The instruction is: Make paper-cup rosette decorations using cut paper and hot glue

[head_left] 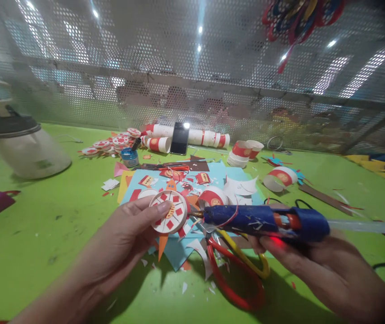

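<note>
Between thumb and fingers, my left hand [128, 234] grips a round paper turtle [177, 220], its white disc marked with red patches and orange paper points sticking out above and below. My right hand [317, 265] is closed around a blue glue gun [246, 220] with a clear glue stick running out of its back end. The gun's metal nozzle meets or nearly meets the disc's right rim; I cannot tell which. Under the gun lie scissors [236, 279] with red and yellow handles, blades partly hidden. Light blue paper [175, 252] and cut scraps spread beneath my hands.
Red-and-white paper cups [241, 153] and cut cup rings [280, 177] stand at the right. A phone [179, 138] leans against a row of stacked cups [199, 135]. More round paper pieces [111, 144], a blue jar [129, 157] and a large beige container [26, 144] are at the left.
</note>
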The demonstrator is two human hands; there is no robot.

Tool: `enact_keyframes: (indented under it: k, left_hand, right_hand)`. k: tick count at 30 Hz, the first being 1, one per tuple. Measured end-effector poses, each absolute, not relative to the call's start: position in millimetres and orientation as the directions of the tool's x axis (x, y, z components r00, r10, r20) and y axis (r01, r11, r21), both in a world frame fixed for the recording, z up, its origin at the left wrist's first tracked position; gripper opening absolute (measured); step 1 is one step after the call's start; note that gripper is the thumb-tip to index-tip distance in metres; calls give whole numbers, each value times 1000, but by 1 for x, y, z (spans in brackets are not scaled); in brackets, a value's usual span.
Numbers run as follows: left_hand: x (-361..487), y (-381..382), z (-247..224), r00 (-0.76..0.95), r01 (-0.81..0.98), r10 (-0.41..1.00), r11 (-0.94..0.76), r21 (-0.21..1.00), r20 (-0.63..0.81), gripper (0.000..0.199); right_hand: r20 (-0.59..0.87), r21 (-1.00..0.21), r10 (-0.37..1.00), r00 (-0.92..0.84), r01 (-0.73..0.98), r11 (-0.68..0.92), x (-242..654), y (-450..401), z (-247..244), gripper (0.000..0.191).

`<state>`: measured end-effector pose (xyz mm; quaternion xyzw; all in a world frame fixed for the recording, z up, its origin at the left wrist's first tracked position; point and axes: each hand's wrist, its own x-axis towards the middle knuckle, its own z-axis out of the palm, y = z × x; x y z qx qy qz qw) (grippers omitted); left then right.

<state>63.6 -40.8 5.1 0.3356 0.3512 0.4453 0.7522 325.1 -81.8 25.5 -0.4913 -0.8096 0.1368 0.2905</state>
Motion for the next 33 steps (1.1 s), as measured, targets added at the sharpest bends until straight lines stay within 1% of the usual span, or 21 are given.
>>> enact_keyframes:
  k: [6, 8, 11, 16, 22, 25, 28, 31, 33]
  left_hand:
    - [65, -42, 5, 380, -428, 906, 352, 832, -188, 5]
    - [66, -42, 6, 373, -407, 905, 359, 840, -206, 5]
    - [67, -44, 7, 364, -382, 903, 368, 848, -228, 10]
    - [69, -45, 8, 326, -391, 914, 363, 846, -241, 10]
    - [68, -42, 8, 373, -411, 896, 393, 822, -242, 10]
    - [69, -44, 10, 335, -427, 911, 376, 822, -242, 8]
    - [70, -47, 10, 285, -438, 927, 352, 827, -244, 6]
    - [70, -46, 10, 276, -434, 930, 346, 832, -243, 6]
    - [69, -44, 10, 285, -423, 926, 353, 835, -247, 5]
  right_hand:
    - [347, -514, 861, -370, 694, 505, 330, -80, 26, 21]
    - [352, -513, 864, -361, 697, 501, 330, -80, 26, 21]
    - [362, -504, 863, -352, 705, 499, 329, -80, 26, 22]
    - [333, -534, 877, -346, 698, 478, 328, -81, 27, 23]
    - [341, -553, 878, -335, 684, 476, 326, -82, 26, 24]
    - [352, -528, 878, -323, 706, 472, 324, -82, 26, 23]
    - [363, -477, 880, -308, 749, 459, 324, -84, 26, 22]
    - [373, -442, 875, -308, 771, 460, 326, -86, 24, 22]
    - [363, -445, 871, -330, 760, 474, 327, -88, 23, 22]
